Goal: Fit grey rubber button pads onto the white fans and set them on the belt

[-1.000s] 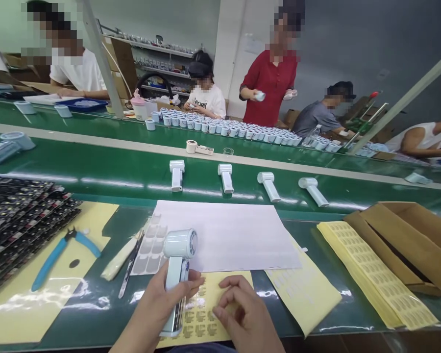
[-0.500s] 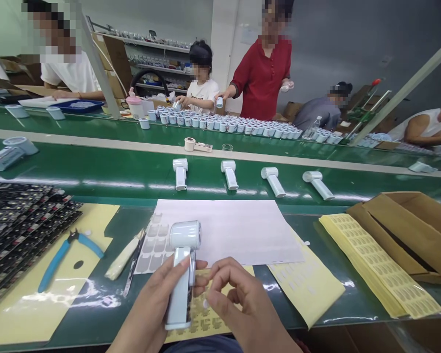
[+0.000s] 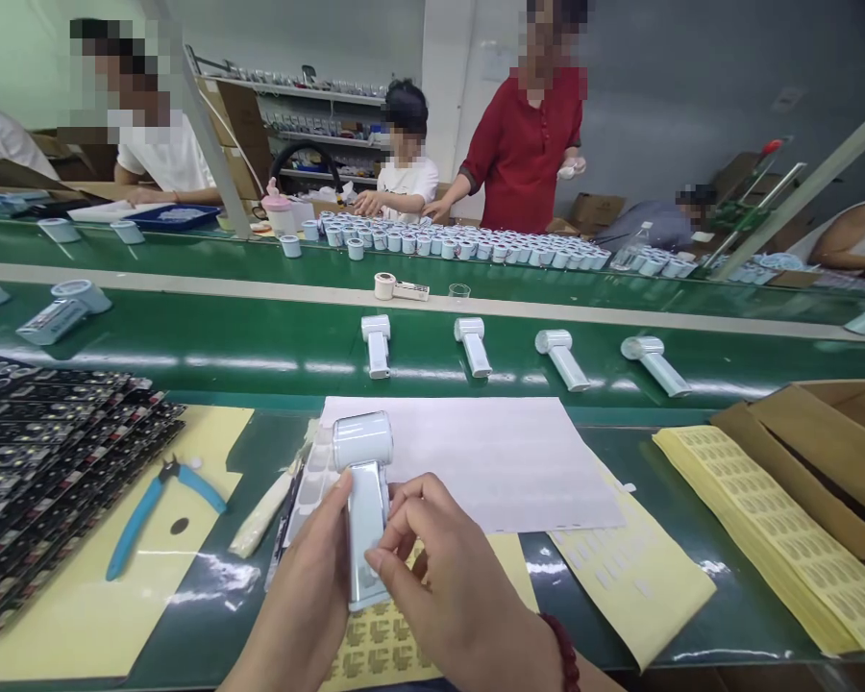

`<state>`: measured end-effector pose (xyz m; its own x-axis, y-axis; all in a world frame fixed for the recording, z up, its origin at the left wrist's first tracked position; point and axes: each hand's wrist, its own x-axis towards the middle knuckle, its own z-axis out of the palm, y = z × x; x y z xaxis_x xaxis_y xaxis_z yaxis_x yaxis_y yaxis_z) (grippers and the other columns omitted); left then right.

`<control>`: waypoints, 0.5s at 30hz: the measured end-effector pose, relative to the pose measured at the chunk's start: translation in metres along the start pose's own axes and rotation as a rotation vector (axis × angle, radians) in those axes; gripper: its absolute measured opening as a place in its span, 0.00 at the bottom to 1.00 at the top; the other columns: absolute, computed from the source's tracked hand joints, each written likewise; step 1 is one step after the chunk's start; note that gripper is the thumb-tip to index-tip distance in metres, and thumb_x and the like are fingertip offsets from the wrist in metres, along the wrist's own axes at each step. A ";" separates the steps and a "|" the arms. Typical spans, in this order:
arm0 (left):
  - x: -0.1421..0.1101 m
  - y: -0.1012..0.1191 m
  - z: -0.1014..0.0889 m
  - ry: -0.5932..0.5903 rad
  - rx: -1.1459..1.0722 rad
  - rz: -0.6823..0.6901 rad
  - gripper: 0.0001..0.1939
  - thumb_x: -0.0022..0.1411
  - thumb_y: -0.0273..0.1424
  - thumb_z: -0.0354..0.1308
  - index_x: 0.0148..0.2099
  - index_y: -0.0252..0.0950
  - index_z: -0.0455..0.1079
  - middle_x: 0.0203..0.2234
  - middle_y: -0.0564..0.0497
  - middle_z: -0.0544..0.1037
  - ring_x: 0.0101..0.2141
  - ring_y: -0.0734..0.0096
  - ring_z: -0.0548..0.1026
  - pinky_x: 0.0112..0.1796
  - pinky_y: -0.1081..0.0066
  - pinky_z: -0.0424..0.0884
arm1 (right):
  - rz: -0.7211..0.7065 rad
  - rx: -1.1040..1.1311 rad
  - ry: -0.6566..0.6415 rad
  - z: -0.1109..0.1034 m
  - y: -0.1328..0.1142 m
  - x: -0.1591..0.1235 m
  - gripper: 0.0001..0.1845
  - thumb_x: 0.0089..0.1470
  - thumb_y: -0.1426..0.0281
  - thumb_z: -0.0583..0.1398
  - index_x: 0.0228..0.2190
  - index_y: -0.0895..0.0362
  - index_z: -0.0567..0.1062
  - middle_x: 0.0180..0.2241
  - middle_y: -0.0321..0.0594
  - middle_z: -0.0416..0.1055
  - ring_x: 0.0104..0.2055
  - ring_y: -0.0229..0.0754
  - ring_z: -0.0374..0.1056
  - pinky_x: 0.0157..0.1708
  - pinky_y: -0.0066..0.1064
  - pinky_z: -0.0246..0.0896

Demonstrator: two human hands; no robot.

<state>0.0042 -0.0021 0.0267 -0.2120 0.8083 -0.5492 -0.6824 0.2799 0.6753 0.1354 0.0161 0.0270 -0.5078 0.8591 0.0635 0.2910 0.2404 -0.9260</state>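
Note:
My left hand is wrapped round the handle of a pale blue handheld fan, held upright above the bench with its round head on top. My right hand is closed in a pinch, thumb and forefinger pressed against the right side of the fan's handle; whatever is between them is too small to make out. Under both hands lies a yellow sheet of small stickers. A white paper sheet lies just behind the fan.
Blue-handled cutters, tweezers and a sticker card lie left of the fan, with stacked dark circuit boards further left. Yellow label sheets and a cardboard box are on the right. Several fans lie on the green conveyor; people work behind it.
My right hand lifted off the sticker sheet and came up to the fan's handle. My left hand turned the fan more upright and raised it slightly.

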 end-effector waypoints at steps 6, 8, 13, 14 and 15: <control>-0.001 0.005 -0.003 -0.080 0.040 -0.097 0.23 0.54 0.44 0.65 0.51 0.41 0.76 0.40 0.47 0.82 0.48 0.50 0.78 0.46 0.57 0.76 | -0.085 0.234 0.165 0.002 0.006 0.002 0.06 0.58 0.70 0.59 0.29 0.54 0.70 0.38 0.39 0.65 0.42 0.43 0.69 0.28 0.26 0.63; 0.004 0.010 -0.004 -0.107 0.090 -0.067 0.25 0.51 0.42 0.68 0.50 0.39 0.77 0.42 0.45 0.82 0.49 0.51 0.78 0.47 0.60 0.76 | -0.059 0.401 0.273 -0.004 0.007 0.004 0.09 0.60 0.63 0.60 0.30 0.54 0.71 0.40 0.41 0.64 0.40 0.41 0.68 0.26 0.25 0.64; 0.054 0.049 -0.010 -0.119 0.289 0.192 0.28 0.37 0.28 0.73 0.46 0.36 0.76 0.41 0.44 0.82 0.46 0.56 0.79 0.48 0.65 0.74 | 0.079 0.376 0.430 -0.027 0.023 0.006 0.21 0.56 0.50 0.62 0.26 0.54 0.72 0.43 0.44 0.67 0.34 0.41 0.67 0.23 0.26 0.65; 0.069 0.061 -0.010 -0.115 0.362 0.243 0.26 0.37 0.27 0.73 0.44 0.35 0.76 0.38 0.45 0.81 0.43 0.58 0.79 0.45 0.65 0.75 | 0.114 0.336 0.454 -0.031 0.030 0.005 0.22 0.55 0.48 0.62 0.25 0.54 0.72 0.43 0.45 0.68 0.34 0.42 0.67 0.23 0.26 0.65; 0.086 0.074 -0.010 -0.108 0.419 0.288 0.24 0.39 0.27 0.73 0.42 0.34 0.75 0.35 0.46 0.81 0.40 0.62 0.79 0.42 0.67 0.75 | 0.142 0.296 0.480 -0.035 0.037 0.004 0.24 0.54 0.46 0.61 0.25 0.53 0.72 0.44 0.45 0.70 0.34 0.42 0.68 0.23 0.27 0.65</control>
<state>-0.0715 0.0828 0.0249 -0.2617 0.9258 -0.2729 -0.2636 0.2034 0.9429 0.1729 0.0444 0.0060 -0.0363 0.9989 0.0290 0.0550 0.0309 -0.9980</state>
